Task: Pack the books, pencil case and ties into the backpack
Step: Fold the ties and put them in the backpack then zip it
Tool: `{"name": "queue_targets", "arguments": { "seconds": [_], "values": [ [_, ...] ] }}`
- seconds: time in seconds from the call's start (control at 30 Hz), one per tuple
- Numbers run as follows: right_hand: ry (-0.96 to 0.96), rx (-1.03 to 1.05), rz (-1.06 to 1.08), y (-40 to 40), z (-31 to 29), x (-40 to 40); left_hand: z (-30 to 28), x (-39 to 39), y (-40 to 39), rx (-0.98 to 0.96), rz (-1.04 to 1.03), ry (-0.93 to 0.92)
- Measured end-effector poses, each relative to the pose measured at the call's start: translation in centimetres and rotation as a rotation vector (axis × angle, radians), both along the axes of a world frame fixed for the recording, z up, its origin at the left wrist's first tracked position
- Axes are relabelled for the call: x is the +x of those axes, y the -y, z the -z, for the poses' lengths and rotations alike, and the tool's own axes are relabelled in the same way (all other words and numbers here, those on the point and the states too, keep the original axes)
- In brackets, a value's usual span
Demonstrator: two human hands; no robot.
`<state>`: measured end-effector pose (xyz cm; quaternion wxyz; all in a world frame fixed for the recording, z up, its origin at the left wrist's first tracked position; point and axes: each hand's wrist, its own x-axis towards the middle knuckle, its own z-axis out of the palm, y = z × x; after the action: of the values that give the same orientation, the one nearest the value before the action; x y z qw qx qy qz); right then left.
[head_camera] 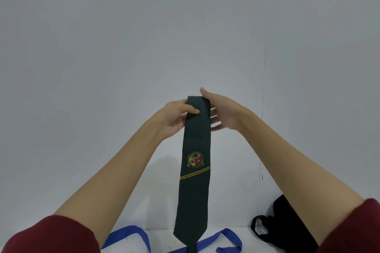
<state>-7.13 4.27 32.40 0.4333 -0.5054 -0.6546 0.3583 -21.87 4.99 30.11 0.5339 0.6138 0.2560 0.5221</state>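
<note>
**A:** ok so what's going on with the hands here?

**B:** both arms are stretched out in front of a plain grey wall. The left hand (176,116) has the top fold of a dark green tie (195,172) pinched, thumb lying across the front of the cloth, fingers behind it. The right hand (221,112) sits at the tie's 3 o'clock edge up top, thumb sticking up, fingers fairly straight and spread behind the fabric. Touching it, not really clamped on.

**A:** and the tie itself?

**B:** held up in the air, hanging straight down toward 6 o'clock. It's got a crest (195,160) about halfway down with a double yellow stripe (195,173) slanting just under it. The pointed end drops to the bottom edge of the view.

**A:** anything else around?

**B:** blue strap (131,236) looping on the white table (230,232) at 6 to 7 o'clock, and a black backpack (279,226) at about 4 o'clock, partly behind the right forearm. Dark red sleeves (51,236) in both bottom corners.
</note>
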Motion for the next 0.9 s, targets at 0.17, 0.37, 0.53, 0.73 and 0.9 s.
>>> {"name": "queue_targets", "arguments": {
  "seconds": [0.17,0.37,0.53,0.73,0.9],
  "values": [
    [0.010,0.089,0.063,0.0,1.8,0.1,0.1,-0.6,-0.6,-0.138,-0.010,0.152],
    [0.156,0.321,0.257,-0.5,1.9,-0.7,1.0,-0.8,-1.3,-0.176,0.005,0.182],
    [-0.094,0.183,0.122,-0.6,0.5,-1.1,1.9,-0.7,-1.0,-0.262,0.037,0.125],
    [-0.175,0.072,0.062,-0.4,0.6,-1.8,2.8,-0.2,-0.9,-0.369,0.097,0.233],
    [-0.126,0.045,0.091,0.0,2.1,-1.1,2.8,-0.8,-1.7,-0.361,0.010,0.328]
  ]
}}
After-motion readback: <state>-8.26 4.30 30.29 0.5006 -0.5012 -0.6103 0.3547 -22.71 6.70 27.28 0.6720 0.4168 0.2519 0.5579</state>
